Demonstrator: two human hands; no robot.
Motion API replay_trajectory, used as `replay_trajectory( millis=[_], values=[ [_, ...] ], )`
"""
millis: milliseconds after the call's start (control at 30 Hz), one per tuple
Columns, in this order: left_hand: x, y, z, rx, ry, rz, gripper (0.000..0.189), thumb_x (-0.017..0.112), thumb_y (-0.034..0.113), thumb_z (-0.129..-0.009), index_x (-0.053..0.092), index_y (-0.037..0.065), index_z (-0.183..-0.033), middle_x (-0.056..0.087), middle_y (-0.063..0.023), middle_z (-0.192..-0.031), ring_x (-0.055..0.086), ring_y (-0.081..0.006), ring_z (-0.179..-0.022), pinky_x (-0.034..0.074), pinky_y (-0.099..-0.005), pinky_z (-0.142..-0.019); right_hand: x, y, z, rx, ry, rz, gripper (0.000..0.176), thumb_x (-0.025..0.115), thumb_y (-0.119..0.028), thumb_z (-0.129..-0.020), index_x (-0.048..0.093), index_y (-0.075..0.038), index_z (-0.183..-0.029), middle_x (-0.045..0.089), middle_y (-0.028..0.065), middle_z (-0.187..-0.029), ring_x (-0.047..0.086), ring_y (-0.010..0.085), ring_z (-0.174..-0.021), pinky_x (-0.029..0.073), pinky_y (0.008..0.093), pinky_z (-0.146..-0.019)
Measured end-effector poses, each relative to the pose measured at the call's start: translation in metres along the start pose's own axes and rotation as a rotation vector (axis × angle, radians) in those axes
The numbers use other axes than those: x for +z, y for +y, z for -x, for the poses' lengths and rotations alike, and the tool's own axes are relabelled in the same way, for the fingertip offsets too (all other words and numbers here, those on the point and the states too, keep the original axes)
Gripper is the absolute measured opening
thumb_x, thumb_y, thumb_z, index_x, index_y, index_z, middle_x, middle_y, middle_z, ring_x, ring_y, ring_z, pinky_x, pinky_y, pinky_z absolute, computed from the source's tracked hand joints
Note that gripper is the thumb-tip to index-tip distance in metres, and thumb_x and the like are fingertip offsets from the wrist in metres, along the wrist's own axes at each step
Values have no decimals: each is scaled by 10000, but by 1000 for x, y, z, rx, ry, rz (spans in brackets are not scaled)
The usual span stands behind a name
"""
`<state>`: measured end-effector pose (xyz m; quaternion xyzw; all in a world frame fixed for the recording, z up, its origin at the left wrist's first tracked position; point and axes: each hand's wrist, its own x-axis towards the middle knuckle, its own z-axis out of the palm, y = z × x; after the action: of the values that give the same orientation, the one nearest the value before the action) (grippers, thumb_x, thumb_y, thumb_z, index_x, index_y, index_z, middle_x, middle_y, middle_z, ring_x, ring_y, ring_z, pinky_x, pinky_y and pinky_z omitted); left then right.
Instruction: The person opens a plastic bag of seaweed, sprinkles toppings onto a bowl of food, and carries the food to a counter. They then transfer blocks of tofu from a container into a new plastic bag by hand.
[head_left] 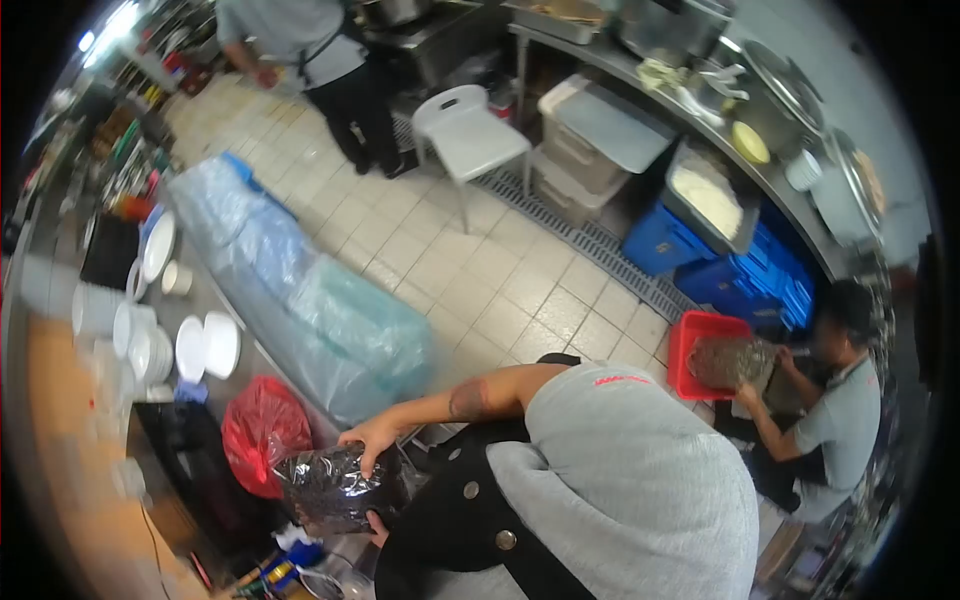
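My right hand (372, 440) grips the top of a shiny clear plastic bag with dark contents (335, 490); what is inside cannot be made out. Lower down, my left hand (378, 528) shows only partly, its thumb and finger pressed to the bag's near edge, the rest hidden behind my black apron. Just beyond the bag lies a knotted red plastic bag (265, 435). A dark box-like appliance (195, 480) stands beside both bags.
White bowls (145, 345) and lids line the steel counter (245, 395). Plastic sheeting (340, 320) covers a long bulky shape beside it. One person (310, 60) stands at the back; another person (835, 420) sits right, holding a filled bag over a red basin (690, 345). A stool (470, 130) stands behind.
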<state>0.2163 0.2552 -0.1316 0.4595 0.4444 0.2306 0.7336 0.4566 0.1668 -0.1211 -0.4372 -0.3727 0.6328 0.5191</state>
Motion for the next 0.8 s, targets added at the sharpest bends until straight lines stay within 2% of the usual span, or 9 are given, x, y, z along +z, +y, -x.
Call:
replay_trajectory(
  millis=[33,133,233,400,500,633,700,767,800],
  values=[
    [19,8,2,119,-12,-93,764,655,436,-760,384,-68,-1267,457,-179,-1249,479,-284,-1085,386,-402,-937,-7,-9,15,3,37,3,871,786,-166,-627,283,-33,-1326,500,131,-1155,485,221,-1074,423,338,-880],
    [70,32,1,464,-102,-306,747,674,372,-765,367,-80,-1274,457,-192,-1244,475,-276,-1083,384,-386,-935,-29,-29,52,-144,-51,-302,968,761,-86,-675,106,-84,-1388,455,123,-1227,455,200,-1114,418,376,-910],
    [120,48,-10,607,-236,-407,734,692,308,-770,351,-93,-1281,456,-204,-1238,472,-268,-1081,382,-370,-932,-53,-34,81,-292,49,-489,990,767,-91,-670,99,-100,-1401,419,115,-1280,427,200,-1154,403,377,-942],
    [234,78,-21,435,-394,-683,739,719,169,-744,312,-102,-1298,434,-208,-1250,448,-269,-1112,355,-351,-959,-87,-25,152,-517,327,-586,928,724,-89,-695,131,-101,-1408,378,115,-1337,403,209,-1194,387,383,-968],
    [286,52,-47,405,-599,-742,712,702,107,-749,305,-94,-1306,427,-200,-1259,436,-268,-1130,337,-352,-976,-103,-1,206,-611,453,-722,898,701,-80,-708,136,-97,-1406,363,126,-1352,405,219,-1198,389,390,-967],
    [387,30,-42,374,-954,-704,644,655,43,-780,313,-81,-1312,423,-195,-1274,428,-257,-1150,317,-348,-992,-141,25,278,-776,653,-761,815,682,-74,-715,212,-76,-1380,449,136,-1286,487,218,-1129,421,398,-943],
    [440,9,-43,391,-1019,-701,613,627,25,-799,311,-73,-1316,416,-195,-1286,421,-250,-1163,305,-346,-1000,-168,35,319,-811,725,-786,763,678,-75,-719,258,-65,-1356,491,126,-1242,520,213,-1093,435,397,-931],
    [500,-7,-25,339,-1184,-659,592,611,25,-814,314,-71,-1317,421,-191,-1283,422,-245,-1166,312,-340,-996,-193,43,358,-853,851,-782,727,680,-144,-723,290,-81,-1333,517,123,-1206,545,236,-1052,464,426,-891],
    [528,-18,-20,324,-1202,-693,569,594,30,-829,321,-59,-1319,425,-196,-1280,425,-239,-1164,321,-332,-988,-190,28,386,-880,938,-792,644,674,-151,-730,360,-46,-1282,560,118,-1145,568,220,-1015,471,400,-886]
  ],
)
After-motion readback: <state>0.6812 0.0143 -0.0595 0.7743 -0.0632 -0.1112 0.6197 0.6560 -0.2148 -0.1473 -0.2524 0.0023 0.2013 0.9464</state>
